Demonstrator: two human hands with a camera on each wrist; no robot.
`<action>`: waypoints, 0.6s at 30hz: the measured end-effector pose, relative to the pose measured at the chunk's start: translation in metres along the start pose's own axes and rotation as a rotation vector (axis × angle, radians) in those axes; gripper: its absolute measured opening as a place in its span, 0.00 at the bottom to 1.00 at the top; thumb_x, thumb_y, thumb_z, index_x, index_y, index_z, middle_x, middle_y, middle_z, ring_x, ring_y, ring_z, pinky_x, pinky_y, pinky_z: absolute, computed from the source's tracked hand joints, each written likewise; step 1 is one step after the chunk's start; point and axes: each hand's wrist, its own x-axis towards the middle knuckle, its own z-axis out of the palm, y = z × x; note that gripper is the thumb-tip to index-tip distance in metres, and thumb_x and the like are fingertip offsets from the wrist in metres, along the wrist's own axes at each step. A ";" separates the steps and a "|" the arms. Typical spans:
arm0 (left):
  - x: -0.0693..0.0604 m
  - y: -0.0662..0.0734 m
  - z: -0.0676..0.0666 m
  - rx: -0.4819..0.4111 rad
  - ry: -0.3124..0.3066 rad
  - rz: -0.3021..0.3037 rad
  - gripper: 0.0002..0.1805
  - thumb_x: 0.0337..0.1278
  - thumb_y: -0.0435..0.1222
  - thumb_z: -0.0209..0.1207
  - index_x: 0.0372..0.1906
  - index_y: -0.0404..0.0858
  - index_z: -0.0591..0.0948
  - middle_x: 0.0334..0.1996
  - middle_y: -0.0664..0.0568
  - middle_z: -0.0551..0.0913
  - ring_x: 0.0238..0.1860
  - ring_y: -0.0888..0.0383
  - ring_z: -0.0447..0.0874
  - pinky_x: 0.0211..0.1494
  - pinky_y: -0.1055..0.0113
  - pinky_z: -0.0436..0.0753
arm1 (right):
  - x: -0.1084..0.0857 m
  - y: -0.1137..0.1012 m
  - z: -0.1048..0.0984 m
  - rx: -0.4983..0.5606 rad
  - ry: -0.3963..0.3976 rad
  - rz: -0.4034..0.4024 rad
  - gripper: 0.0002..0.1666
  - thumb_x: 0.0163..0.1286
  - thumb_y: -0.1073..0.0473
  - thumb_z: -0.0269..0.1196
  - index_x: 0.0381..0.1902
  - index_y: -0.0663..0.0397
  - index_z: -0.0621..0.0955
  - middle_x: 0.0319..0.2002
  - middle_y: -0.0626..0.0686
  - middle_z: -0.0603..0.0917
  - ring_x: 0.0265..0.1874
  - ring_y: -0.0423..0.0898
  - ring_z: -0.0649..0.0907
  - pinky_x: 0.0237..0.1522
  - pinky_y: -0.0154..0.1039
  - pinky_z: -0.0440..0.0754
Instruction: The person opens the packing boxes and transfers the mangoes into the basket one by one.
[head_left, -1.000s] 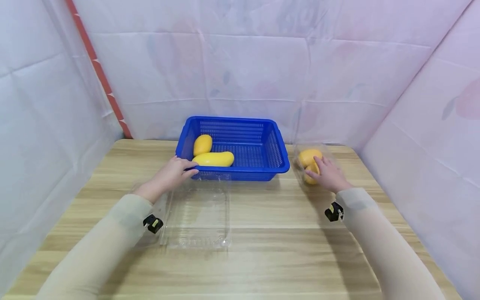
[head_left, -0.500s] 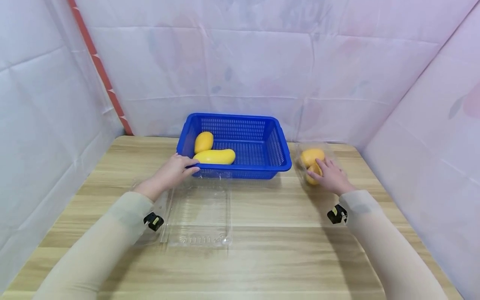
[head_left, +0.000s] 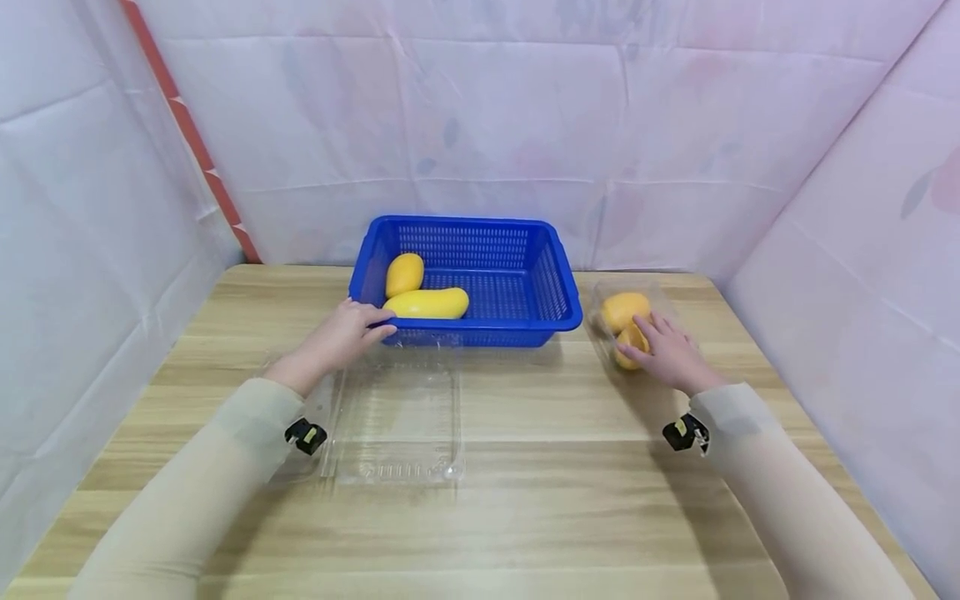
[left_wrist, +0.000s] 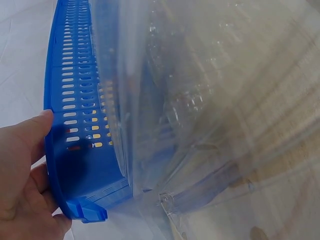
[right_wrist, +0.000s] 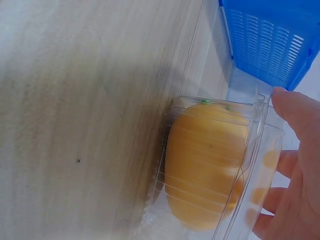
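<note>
My left hand (head_left: 337, 337) grips the near left rim of a blue plastic basket (head_left: 487, 325), thumb on its outside in the left wrist view. Inside the basket lie a rounded yellow mango (head_left: 405, 275) and a longer yellow mango (head_left: 427, 304). At the right, my right hand (head_left: 667, 354) rests its fingers on the lid of a clear plastic clamshell box (right_wrist: 250, 165), the thumb at its edge. Two orange-yellow mangoes show in that box: the far mango (head_left: 624, 311) and the near mango (head_left: 632, 346), partly covered by my hand.
A second clear clamshell box (head_left: 397, 425) lies open in front of the basket, partly under my left forearm. The wooden table (head_left: 555, 517) ends at a white fabric wall (head_left: 510, 125) at the back, with more fabric on both sides.
The head view has tilted slightly, so the basket and table sit a little higher in it. Both hands keep their places on the basket rim and the box lid.
</note>
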 end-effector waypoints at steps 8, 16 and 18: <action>-0.001 -0.001 -0.002 0.005 -0.026 -0.024 0.24 0.67 0.43 0.52 0.60 0.32 0.74 0.55 0.38 0.76 0.58 0.42 0.70 0.70 0.47 0.46 | -0.011 -0.002 0.000 0.005 0.005 -0.025 0.47 0.69 0.36 0.48 0.70 0.68 0.55 0.68 0.74 0.46 0.66 0.71 0.46 0.59 0.71 0.41; 0.000 0.001 -0.003 0.008 -0.033 -0.029 0.24 0.67 0.43 0.51 0.60 0.32 0.73 0.55 0.38 0.76 0.58 0.42 0.70 0.70 0.48 0.46 | -0.027 -0.007 0.003 -0.011 0.010 -0.032 0.46 0.69 0.36 0.48 0.70 0.67 0.55 0.68 0.74 0.46 0.65 0.72 0.46 0.59 0.71 0.41; 0.000 0.001 -0.003 0.007 -0.030 -0.023 0.24 0.67 0.43 0.52 0.60 0.32 0.73 0.55 0.37 0.76 0.58 0.42 0.70 0.70 0.47 0.46 | -0.031 -0.010 0.004 -0.017 0.007 -0.031 0.47 0.69 0.36 0.48 0.70 0.66 0.55 0.68 0.74 0.46 0.65 0.72 0.47 0.60 0.70 0.42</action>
